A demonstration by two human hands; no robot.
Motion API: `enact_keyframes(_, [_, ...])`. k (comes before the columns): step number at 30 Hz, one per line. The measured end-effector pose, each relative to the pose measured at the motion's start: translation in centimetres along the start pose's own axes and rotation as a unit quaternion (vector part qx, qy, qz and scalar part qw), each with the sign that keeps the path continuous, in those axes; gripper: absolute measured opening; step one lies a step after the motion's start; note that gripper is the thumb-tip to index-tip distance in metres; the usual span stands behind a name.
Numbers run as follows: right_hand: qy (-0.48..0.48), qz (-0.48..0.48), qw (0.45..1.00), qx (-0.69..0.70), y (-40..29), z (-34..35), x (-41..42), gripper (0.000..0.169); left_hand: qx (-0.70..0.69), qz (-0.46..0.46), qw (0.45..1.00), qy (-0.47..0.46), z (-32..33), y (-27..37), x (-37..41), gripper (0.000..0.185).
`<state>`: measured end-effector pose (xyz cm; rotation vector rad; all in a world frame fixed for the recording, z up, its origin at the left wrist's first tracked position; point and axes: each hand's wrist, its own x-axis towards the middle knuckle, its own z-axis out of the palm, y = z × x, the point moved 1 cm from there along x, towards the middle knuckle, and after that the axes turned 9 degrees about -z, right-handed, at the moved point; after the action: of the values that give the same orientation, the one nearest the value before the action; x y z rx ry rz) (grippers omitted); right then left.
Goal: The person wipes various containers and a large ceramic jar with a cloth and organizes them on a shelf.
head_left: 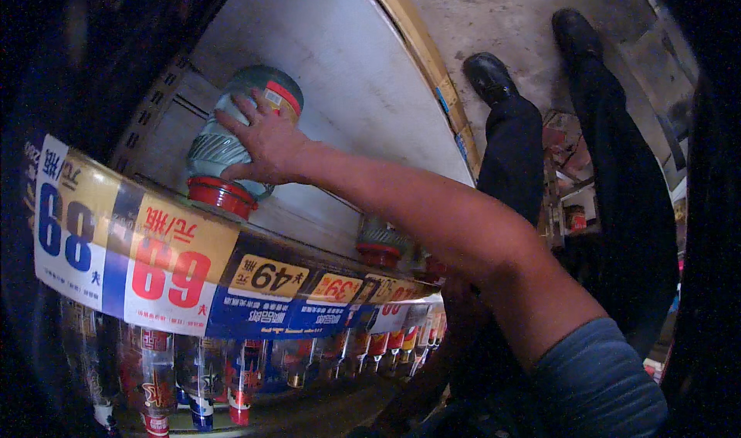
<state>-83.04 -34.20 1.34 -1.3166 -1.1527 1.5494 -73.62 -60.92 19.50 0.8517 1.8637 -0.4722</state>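
Observation:
My right hand (269, 145) reaches across from the right and lies around the side of a large ribbed, greenish glass jar (217, 143). Its fingers are spread over the glass, with the thumb near the jar's red lid (223, 195). The lid is beside the strip of price tags; the dark rounded end, with a red label, points up in the picture. My left hand (457, 290) is dim, close to the shelf's far-right end and partly behind my right arm; its fingers cannot be made out. Another ribbed jar with a red lid (379, 250) stands under my right forearm.
The pale shelf board (347, 73) is edged with brown cardboard (431, 50). A curved strip of price tags (168, 264) runs along the lower left. Upside down in view, several bottles (205, 368) line its other side. My legs and black shoes (489, 76) are at the right, near a stool-like frame (558, 195).

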Motion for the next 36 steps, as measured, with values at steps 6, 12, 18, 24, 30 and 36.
enact_keyframes(6, [0.062, 0.099, 0.991, 0.059, 3.3, -6.9, -9.0, 0.048, 0.020, 0.034, 0.999, 0.014, 0.6, 0.9, -0.1, 0.025])
enact_keyframes(12, [0.090, 0.237, 0.965, -0.066, 3.0, -16.5, -21.5, 0.029, 0.080, 0.092, 0.992, 0.006, 1.4, -0.8, -0.9, 0.029])
enact_keyframes(18, [0.170, 0.237, 0.948, -0.127, -3.3, -25.4, -29.9, 0.030, 0.100, 0.198, 0.974, 0.039, 1.9, 0.6, -1.1, 0.017])
enact_keyframes(24, [0.091, 0.211, 0.966, -0.114, -12.5, -28.0, -34.1, 0.031, 0.118, 0.195, 0.973, 0.037, 2.5, 0.6, -0.3, 0.014])
enact_keyframes(30, [0.067, 0.230, 0.969, -0.054, -14.4, -28.8, -37.1, 0.030, 0.147, 0.140, 0.979, 0.008, 2.6, 3.0, 2.9, 0.029])
enact_keyframes(36, [0.089, 0.261, 0.961, 0.002, -14.1, -30.3, -39.1, 0.029, -0.050, 0.025, 0.992, 0.114, 2.2, 5.4, 14.3, 0.066])
